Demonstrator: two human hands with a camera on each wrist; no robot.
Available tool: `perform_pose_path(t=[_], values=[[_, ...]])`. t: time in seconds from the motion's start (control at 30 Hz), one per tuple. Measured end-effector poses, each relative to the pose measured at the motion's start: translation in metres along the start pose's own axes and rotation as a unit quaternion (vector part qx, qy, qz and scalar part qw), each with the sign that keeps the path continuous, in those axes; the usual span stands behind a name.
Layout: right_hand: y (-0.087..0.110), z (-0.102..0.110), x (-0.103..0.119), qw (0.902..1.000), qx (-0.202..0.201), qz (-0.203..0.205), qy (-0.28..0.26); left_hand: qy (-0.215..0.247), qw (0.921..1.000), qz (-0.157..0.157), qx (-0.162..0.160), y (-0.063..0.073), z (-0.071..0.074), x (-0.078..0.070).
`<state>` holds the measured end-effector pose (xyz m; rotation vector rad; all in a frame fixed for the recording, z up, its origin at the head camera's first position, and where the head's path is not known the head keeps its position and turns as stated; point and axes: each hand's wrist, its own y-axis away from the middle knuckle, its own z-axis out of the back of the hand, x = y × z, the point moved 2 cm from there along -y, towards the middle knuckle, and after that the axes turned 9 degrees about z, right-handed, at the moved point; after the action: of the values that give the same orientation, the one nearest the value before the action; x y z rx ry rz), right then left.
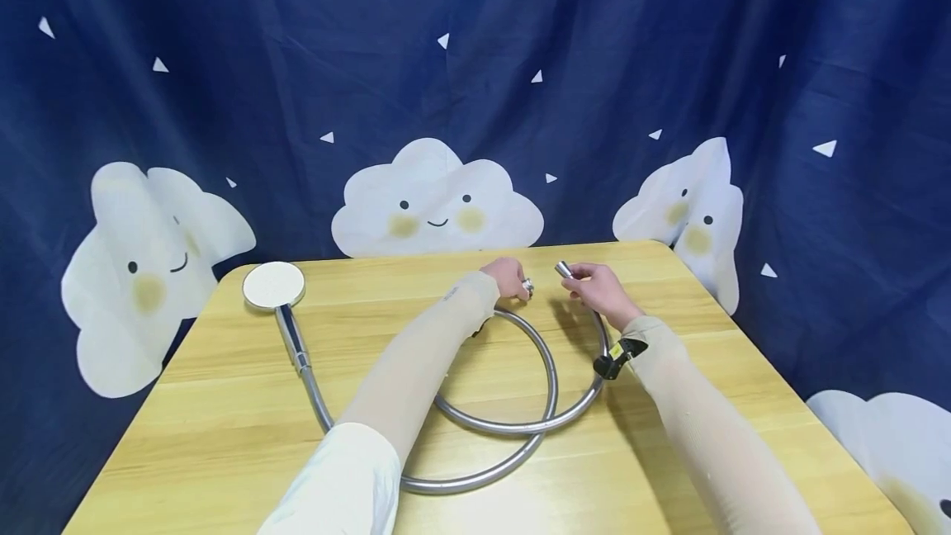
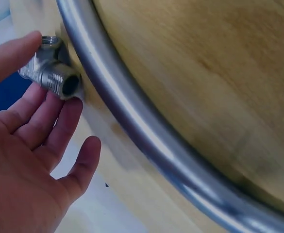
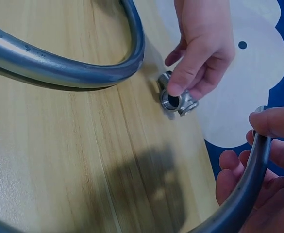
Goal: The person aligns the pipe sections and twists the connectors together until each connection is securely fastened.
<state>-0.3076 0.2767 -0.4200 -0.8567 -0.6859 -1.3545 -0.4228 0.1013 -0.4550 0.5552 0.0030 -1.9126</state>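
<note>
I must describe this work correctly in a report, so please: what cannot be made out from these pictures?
Head view: part of the hose, hidden behind the left sleeve.
Head view: the fitting's full shape, too small and partly hidden by the left hand.
Left wrist view: the rest of the hose, cut off by the frame's edges.
Right wrist view: the tip of the hose, partly covered by the right hand.

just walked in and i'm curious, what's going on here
A person holds a metal fitting in their left hand and pinches the hose end in their right hand. The two parts are close but not joined. The hose loops over the table; the shower head lies at the left.
</note>
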Motion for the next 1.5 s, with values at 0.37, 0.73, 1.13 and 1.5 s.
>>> perform_pose_path(t=[0.37,0.73,1.13,1.5], values=[[-0.003,-0.004,0.002,0.9999,0.005,0.011,-0.006,0.023,0.9996,0.005,0.016,-0.001,-0.001,0.013],[0.000,-0.006,0.005,0.9998,0.009,0.014,-0.008,0.098,0.9951,0.013,0.011,0.017,0.006,0.018],[0.007,0.005,-0.002,0.9993,0.009,0.033,-0.017,0.282,0.9576,-0.032,-0.052,0.026,0.029,0.017],[0.012,0.009,0.008,0.9984,-0.010,0.054,-0.016,0.356,0.9222,-0.044,-0.144,0.056,0.061,0.005]])
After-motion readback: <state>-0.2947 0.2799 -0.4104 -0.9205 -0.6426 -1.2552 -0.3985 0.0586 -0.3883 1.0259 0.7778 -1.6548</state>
